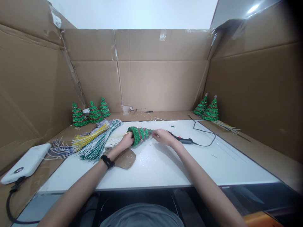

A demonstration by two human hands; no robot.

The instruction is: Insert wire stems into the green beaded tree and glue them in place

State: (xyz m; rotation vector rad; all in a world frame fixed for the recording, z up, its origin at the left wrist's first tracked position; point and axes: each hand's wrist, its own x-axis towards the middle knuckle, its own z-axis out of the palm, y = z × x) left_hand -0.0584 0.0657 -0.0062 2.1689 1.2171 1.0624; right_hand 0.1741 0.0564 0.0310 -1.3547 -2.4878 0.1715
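A small green beaded Christmas tree [140, 135] with red garland lies on its side above the white board, its tip pointing right. My left hand [127, 140] is closed around its wide base, with the fingers partly hidden inside. Pale yellow strands run out leftward past that hand. At the tree's tip, my right hand [162, 137] is closed in a pinch; what lies between its fingertips is too small to make out. Just behind the right wrist lies a black glue gun [186, 140] with a cord. Under my left forearm is a brown cardboard piece [126, 159].
Bundles of yellow wires [91, 137] and green-and-white wires [99, 145] lie on the left. Several finished trees stand left [79, 116] and right [211, 110]. A white power bank [26, 163] sits at the left edge. Cardboard walls [163, 85] enclose the white board [161, 173].
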